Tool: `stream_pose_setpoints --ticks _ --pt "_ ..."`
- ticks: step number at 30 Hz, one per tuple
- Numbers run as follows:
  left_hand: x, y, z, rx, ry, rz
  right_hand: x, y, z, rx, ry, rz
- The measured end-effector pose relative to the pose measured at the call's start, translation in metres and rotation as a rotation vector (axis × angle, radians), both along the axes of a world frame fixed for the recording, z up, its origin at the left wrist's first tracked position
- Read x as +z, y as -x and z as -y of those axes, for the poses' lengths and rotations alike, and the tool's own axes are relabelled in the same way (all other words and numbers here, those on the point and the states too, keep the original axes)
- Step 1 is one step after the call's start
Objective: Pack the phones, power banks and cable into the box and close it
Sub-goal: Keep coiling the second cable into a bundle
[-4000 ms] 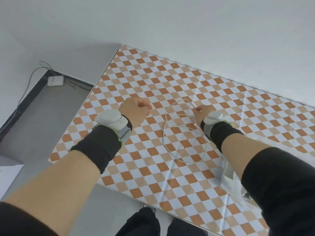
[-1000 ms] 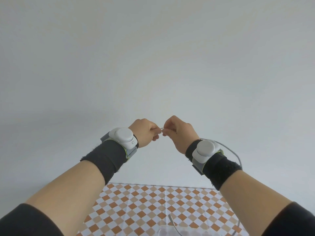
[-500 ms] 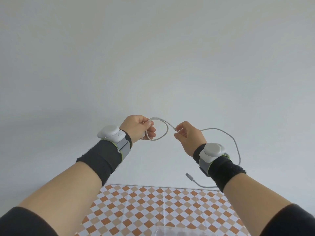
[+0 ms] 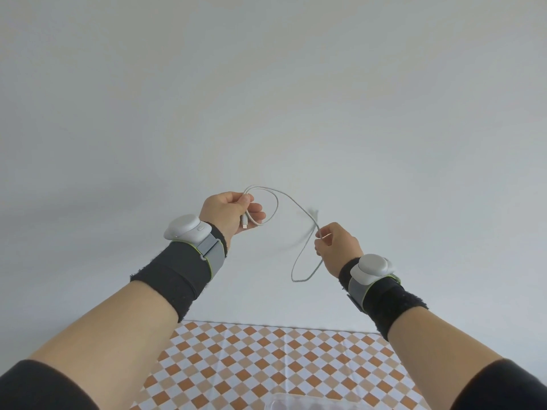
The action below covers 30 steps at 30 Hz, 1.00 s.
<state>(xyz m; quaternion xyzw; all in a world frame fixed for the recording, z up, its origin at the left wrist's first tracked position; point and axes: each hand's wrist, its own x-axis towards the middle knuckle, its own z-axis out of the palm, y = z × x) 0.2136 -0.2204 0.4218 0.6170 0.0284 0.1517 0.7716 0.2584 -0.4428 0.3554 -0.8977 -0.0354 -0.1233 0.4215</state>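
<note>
Fingers point(image 4: 251, 210) have gathered more cable point(image 4: 291, 199) since earlier.

Just 1 view here, a wide-angle cam on the person's head, so there's no 2nd view sharing any of the scene. It faces forward and pretty level, straight at a plain pale wall point(image 4: 266, 84) that fills most of the picture. Both forearms come in from the bottom corners and reach away from the lens, with the left hand point(image 4: 228, 213) and right hand point(image 4: 337, 247) raised around mid-frame, close to the camera. Only the far strip of the checkered tablecloth point(image 4: 266, 359) peeks in along the bottom edge, below the arms. Edges look a bit stretched from the wide lens.
</note>
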Motion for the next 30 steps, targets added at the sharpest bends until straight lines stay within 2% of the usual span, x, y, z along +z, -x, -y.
stream_pose_setpoints --ticks 6,10,13,17,23,27,30 --pt "-0.001 0.003 0.003 -0.004 -0.083 0.078 0.001 0.002 -0.010 0.087 0.129 -0.030" --pt "-0.005 0.003 0.010 -0.030 -0.241 0.153 0.002 0.010 -0.025 0.203 0.325 -0.061" --pt "-0.010 0.002 0.015 -0.052 -0.362 0.170 0.004 0.019 -0.037 0.304 0.388 -0.096" --pt "-0.016 0.000 0.014 -0.031 -0.619 0.149 0.004 0.026 -0.047 0.322 0.349 -0.095" --pt "-0.018 0.004 0.011 -0.006 -1.088 0.067 0.014 0.035 -0.051 0.355 0.418 0.034" --pt "-0.021 0.004 0.013 -0.060 -1.204 0.025 0.019 0.040 -0.049 0.380 0.377 0.161" --pt "-0.020 0.004 0.013 -0.100 -1.159 -0.031 0.017 0.042 -0.047 0.367 0.319 0.211"
